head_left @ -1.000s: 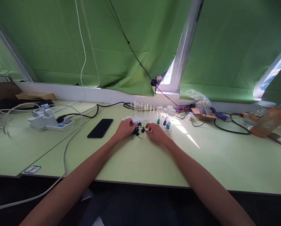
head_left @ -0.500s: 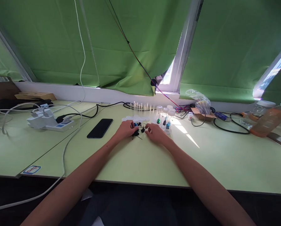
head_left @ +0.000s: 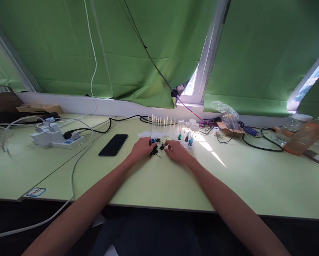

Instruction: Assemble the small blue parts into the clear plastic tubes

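Note:
My left hand (head_left: pixel 142 147) rests on the table with its fingers curled in at a cluster of small black and blue pieces (head_left: pixel 154 150); what it grips is partly hidden. Facing it, my right hand (head_left: pixel 177 151) is bent, thumb and forefinger slightly apart beside a small black piece (head_left: pixel 162 147). Thin stems stick out among these pieces, too small to make out fully. Just behind my right hand stand clear capped tubes (head_left: pixel 181 128), holding green, dark and blue pieces with thin stems. Behind the left hand, a row of clear tubes (head_left: pixel 161 126) stands upright.
A black phone (head_left: pixel 113 145) lies left of my left arm. Farther left is a white power strip (head_left: pixel 68 143) with plugs and cables. At the right are a small cardboard box (head_left: pixel 230 131), black cables and a bottle of orange drink (head_left: pixel 305 137). A white cable (head_left: pixel 73 170) hangs over the front edge.
My left hand and forearm have shifted very slightly. The right hand stays in almost the same place, and the small pieces look unmoved.

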`<state>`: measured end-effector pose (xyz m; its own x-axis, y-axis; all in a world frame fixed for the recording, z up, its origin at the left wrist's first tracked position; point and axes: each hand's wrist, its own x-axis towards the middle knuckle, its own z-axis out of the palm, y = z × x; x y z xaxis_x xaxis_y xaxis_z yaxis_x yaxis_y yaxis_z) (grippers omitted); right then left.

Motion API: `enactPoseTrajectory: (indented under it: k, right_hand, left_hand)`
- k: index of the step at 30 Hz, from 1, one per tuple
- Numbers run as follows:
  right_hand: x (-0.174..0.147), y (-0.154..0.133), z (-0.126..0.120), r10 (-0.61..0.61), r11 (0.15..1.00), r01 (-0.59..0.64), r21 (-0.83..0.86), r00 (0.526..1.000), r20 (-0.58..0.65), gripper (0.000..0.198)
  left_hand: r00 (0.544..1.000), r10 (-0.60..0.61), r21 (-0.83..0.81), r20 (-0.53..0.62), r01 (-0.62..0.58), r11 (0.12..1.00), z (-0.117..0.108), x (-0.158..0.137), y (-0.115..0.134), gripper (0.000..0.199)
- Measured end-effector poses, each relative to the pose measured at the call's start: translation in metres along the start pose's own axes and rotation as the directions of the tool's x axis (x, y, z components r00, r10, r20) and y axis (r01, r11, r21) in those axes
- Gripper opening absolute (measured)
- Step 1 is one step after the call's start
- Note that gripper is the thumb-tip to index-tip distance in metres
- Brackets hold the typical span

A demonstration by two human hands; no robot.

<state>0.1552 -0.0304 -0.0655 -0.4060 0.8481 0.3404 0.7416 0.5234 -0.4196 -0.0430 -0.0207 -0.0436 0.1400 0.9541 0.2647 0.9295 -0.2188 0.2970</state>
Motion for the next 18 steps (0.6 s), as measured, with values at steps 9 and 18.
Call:
enactPoseTrajectory:
  k: [9,18]
  right_hand:
    - [0.0009,0.0005,0.0008,-0.013,1.0,0.013,0.003,1.0,-0.016,0.019]
    - [0.0015,0.0006,0.0018,-0.008,1.0,0.009,0.023,1.0,-0.029,0.019]
  left_hand:
    - [1.0,-0.004,0.009,0.019,0.004,1.0,0.0012,-0.0013,0.0001,0.033]
    - [0.997,0.015,0.02,-0.071,-0.013,1.0,0.0011,-0.0001,0.0027,0.034]
